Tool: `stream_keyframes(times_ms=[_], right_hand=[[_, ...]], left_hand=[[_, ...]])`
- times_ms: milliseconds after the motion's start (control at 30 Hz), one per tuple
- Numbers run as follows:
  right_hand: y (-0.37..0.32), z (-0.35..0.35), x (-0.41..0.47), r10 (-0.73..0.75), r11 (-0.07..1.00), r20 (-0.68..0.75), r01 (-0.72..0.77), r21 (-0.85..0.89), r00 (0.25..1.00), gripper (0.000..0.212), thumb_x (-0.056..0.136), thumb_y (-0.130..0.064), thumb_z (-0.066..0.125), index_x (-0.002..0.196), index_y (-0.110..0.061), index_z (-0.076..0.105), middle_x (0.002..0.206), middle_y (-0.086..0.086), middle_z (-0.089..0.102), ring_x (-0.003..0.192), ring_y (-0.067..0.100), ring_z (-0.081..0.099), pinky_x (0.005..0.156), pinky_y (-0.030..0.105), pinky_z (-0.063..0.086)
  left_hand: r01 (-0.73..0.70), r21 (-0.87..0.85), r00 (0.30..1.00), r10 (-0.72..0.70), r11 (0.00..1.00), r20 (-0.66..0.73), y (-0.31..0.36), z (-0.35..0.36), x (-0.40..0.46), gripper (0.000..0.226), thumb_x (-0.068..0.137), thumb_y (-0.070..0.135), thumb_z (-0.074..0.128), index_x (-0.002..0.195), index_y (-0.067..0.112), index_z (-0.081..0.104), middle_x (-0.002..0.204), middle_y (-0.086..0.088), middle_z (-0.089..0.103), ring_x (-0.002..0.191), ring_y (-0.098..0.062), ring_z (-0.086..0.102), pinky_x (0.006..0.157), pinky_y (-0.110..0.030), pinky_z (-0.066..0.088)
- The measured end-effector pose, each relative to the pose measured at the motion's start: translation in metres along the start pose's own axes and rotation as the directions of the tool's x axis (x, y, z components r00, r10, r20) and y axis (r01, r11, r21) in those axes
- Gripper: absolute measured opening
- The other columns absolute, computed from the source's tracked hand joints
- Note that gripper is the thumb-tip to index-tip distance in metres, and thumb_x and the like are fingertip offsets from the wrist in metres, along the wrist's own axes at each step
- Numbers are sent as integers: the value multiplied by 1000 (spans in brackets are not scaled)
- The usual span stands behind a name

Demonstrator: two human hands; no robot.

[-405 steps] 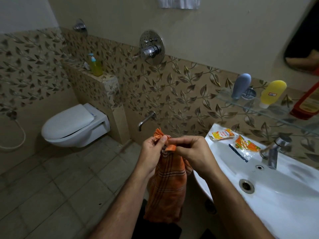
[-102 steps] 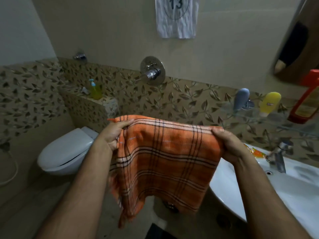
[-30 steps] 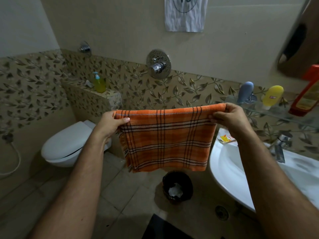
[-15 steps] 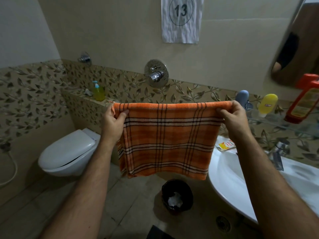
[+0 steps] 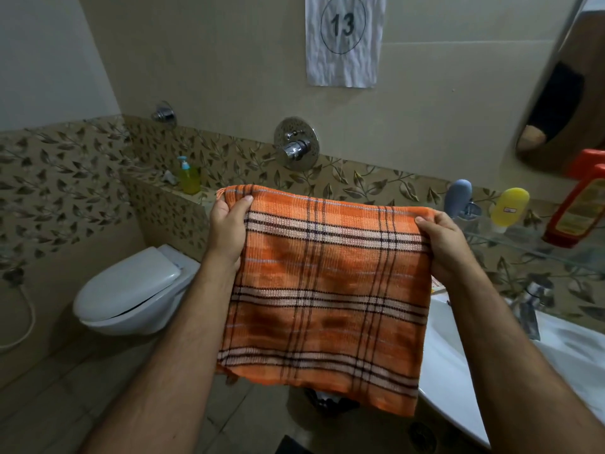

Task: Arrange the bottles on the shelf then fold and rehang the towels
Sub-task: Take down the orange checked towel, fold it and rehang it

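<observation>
Now the orange plaid towel (image 5: 327, 290) is being held spread in mid-air, its top edge running side to side: one top corner is being pinched by the left hand (image 5: 227, 231), the other by the right hand (image 5: 442, 247), beside the washbasin (image 5: 458, 381) edge.

Over on the right a glass shelf (image 5: 537, 249) runs along the leaf-patterned wall. On it stand a grey-blue bottle (image 5: 457, 197), then a yellow bottle (image 5: 509, 208) just beside it, both cap-down, and further right a tall orange-red bottle (image 5: 577, 208). Far left, a tiled ledge (image 5: 196, 199) carries a yellow-green pump bottle (image 5: 189, 176).
</observation>
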State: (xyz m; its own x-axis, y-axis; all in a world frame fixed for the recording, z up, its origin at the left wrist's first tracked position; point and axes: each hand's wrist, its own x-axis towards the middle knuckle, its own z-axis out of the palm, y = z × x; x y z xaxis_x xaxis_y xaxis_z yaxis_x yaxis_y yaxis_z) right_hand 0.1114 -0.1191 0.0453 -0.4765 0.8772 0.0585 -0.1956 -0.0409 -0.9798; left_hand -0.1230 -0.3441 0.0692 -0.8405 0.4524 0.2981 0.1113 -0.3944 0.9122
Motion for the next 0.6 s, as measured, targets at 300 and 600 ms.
stream_keyframes(times_ms=[300, 600], right_hand=[[36, -26, 47, 83, 990, 15, -84, 109, 996, 39, 87, -7, 65, 121, 9, 56, 109, 26, 65, 96, 32, 60, 88, 42, 53], [76, -29, 24, 273, 863, 223, -341, 374, 936, 54, 83, -47, 63, 121, -9, 66, 116, 15, 71, 107, 30, 65, 98, 47, 49]], left_hand=[[162, -182, 987, -159, 970, 32, 29, 79, 3, 18, 94, 11, 54, 76, 11, 57, 59, 0, 61, 53, -13, 60, 52, -21, 51], [284, -246, 958, -284, 927, 36, 35, 155, 5, 23, 94, 14, 55, 71, 9, 59, 53, -1, 60, 49, -16, 59, 51, -24, 52]])
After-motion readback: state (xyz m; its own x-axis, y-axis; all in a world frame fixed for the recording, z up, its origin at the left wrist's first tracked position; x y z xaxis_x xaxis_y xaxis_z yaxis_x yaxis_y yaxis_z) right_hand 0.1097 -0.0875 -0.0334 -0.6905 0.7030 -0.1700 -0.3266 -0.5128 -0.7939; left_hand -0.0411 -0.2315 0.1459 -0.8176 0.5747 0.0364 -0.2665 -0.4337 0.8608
